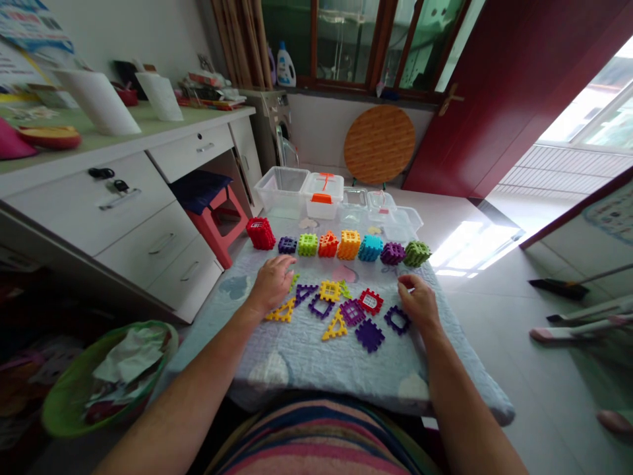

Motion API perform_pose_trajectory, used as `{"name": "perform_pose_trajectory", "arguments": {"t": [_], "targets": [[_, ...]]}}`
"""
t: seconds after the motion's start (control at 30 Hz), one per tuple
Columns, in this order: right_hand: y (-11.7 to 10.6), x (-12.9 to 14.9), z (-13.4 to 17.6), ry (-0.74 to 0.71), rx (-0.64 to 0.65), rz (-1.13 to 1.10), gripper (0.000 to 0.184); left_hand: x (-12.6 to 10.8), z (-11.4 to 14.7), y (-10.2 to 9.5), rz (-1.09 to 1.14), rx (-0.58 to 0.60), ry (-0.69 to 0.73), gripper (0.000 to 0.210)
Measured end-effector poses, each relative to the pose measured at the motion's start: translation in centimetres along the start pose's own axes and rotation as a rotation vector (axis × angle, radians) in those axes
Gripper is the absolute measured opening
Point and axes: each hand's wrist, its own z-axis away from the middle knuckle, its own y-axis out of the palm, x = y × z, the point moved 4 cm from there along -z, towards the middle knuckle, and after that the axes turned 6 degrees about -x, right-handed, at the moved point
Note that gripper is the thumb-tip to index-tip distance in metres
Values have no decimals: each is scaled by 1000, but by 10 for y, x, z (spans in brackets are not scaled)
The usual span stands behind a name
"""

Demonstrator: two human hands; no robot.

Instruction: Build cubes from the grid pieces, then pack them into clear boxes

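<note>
My left hand [273,285] hovers low over the cloth, fingers loosely bent and apart. Partly under it lie a lime piece [295,280] and a yellow triangle [283,318]; a purple triangle [305,294] is close by. My right hand [419,302] has its fingers curled in beside a dark purple square frame [390,323]; whether they hold anything is hidden. Between the hands lie a yellow window square [330,290], a red square [370,302], a purple lattice square [352,312], a solid purple square [370,336] and another yellow triangle [330,334].
Beyond them runs a row of colour-sorted stacks, from red [260,234] to olive green [417,254]. Clear plastic boxes [281,191] and a lidded box with orange clips [324,206] stand at the table's far edge. A red stool [217,227] and green basket [64,409] are left.
</note>
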Motion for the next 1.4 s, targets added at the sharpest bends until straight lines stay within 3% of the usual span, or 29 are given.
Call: {"name": "perform_pose_trajectory", "arguments": {"t": [0.07,0.17,0.27,0.37,0.47,0.57,0.7,0.9,1.0,1.1,1.27,1.4], "targets": [[3,29,3,-148,72,-11,22,16,6,2,-9,-16,-45,31],[20,80,12,-338,296,-2,21,28,10,5,62,-22,-96,27],[46,119,19,-457,482,63,38,29,10,3,116,-38,-116,26],[74,132,19,-480,595,195,52,26,9,1,119,-38,-105,24],[93,134,18,-475,669,276,46,25,9,1,105,-45,-98,22],[95,135,18,-473,673,284,41,26,9,2,84,-50,-88,20],[76,140,2,-489,581,184,44,28,8,5,65,-40,-73,21],[49,131,-84,-481,325,193,48,26,8,4,80,-42,-74,22],[56,126,-120,-480,366,256,47,26,8,3,84,-47,-74,21],[68,125,-135,-504,450,301,46,28,8,5,84,-56,-72,20],[82,127,-134,-507,542,362,45,30,8,6,82,-51,-75,20],[79,128,-130,-476,511,364,51,30,8,5,73,-50,-74,20]]}}
